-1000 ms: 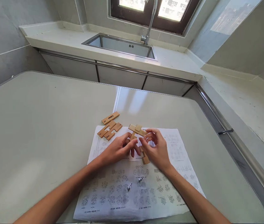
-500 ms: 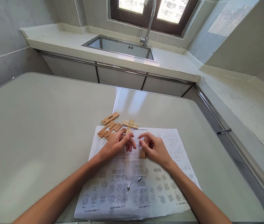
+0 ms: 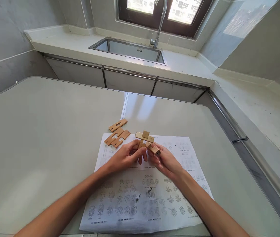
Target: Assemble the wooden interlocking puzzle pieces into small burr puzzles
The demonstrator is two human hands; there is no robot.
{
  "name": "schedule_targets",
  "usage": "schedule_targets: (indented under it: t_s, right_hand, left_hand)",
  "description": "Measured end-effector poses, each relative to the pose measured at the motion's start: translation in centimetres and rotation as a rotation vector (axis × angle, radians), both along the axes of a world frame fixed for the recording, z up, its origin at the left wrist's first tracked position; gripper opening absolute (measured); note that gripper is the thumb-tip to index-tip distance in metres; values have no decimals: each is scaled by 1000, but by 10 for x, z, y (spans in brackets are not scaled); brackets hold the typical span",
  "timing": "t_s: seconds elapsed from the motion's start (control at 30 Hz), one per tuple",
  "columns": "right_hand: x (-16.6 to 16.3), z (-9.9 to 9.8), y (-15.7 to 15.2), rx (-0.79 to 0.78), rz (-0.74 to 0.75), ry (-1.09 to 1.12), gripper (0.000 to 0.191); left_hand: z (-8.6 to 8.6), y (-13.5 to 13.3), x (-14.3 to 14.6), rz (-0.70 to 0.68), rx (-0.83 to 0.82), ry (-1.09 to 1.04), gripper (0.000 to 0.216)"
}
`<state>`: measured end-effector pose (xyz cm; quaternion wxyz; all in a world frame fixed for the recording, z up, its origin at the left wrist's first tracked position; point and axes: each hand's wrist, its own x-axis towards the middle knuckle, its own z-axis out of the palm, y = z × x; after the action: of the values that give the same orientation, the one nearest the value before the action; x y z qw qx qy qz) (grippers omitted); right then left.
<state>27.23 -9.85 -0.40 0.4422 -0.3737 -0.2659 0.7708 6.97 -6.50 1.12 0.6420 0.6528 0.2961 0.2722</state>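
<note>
My left hand is closed on a partly joined wooden puzzle, whose flat pieces cross one another above the paper. Between the fingers of my right hand is a single wooden puzzle piece with a dark mark at its end. That piece is up against the near side of the joined puzzle; whether the two interlock I cannot tell. Several loose flat pieces with cut-outs lie to the left: a slotted piece at the back and notched pieces in front of it.
Under my hands a white sheet with printed diagrams lies on the pale table. It has small torn spots near its middle. Beyond the table are a counter with a sink and a tap, below a window.
My right hand has picked up the wooden piece from the sheet and brought it to the joined puzzle. My left hand has shifted slightly right with the puzzle.
</note>
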Motion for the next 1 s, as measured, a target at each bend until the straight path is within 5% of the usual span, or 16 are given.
schedule_targets:
  t_s: [0.47, 0.73, 1.0]
  right_hand:
    - [0, 4, -4, -31, -5, 64, 13]
    - [2, 6, -3, 130, 59, -26, 33]
    - [20, 14, 0, 278, 206, -248, 40]
  left_hand:
    - [-1, -4, 1, 63, 130, 117, 40]
    - [1, -4, 1, 69, 132, 130, 38]
    - [1, -5, -2, -40, 337, 269, 37]
